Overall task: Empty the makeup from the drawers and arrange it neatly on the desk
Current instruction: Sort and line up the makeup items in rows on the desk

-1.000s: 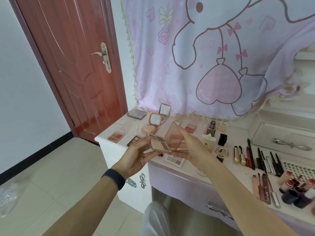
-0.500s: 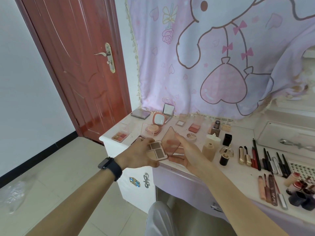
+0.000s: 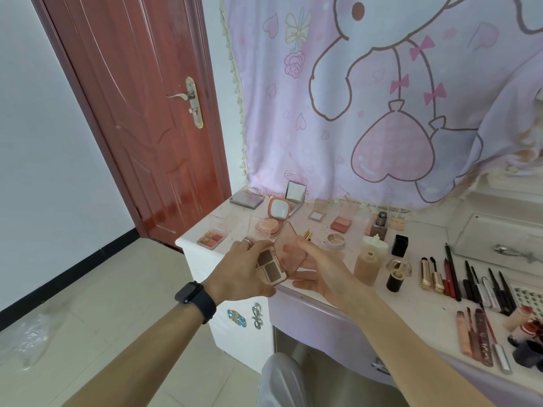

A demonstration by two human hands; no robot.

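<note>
A small brown-toned eyeshadow palette (image 3: 269, 265) with a clear pink lid (image 3: 289, 248) standing open is held low over the front left of the white desk (image 3: 411, 301). My left hand (image 3: 244, 271) grips the palette's base from the left. My right hand (image 3: 320, 267) has its fingers on the raised lid. Other palettes lie nearby: a pink quad (image 3: 210, 239), a round blush compact (image 3: 271, 218) and a coral blush (image 3: 340, 224).
Foundation bottles (image 3: 367, 261), a black-capped bottle (image 3: 395, 273), gold lipsticks (image 3: 430, 273) and several pencils and brushes (image 3: 476, 284) are lined up to the right. Lip glosses (image 3: 476, 336) lie near the front edge. A red door (image 3: 141, 118) stands left; a pink curtain (image 3: 367, 98) hangs behind.
Both hands have lowered the open palette from mid-air toward the desk's front left, and the left hand has turned palm down over it.
</note>
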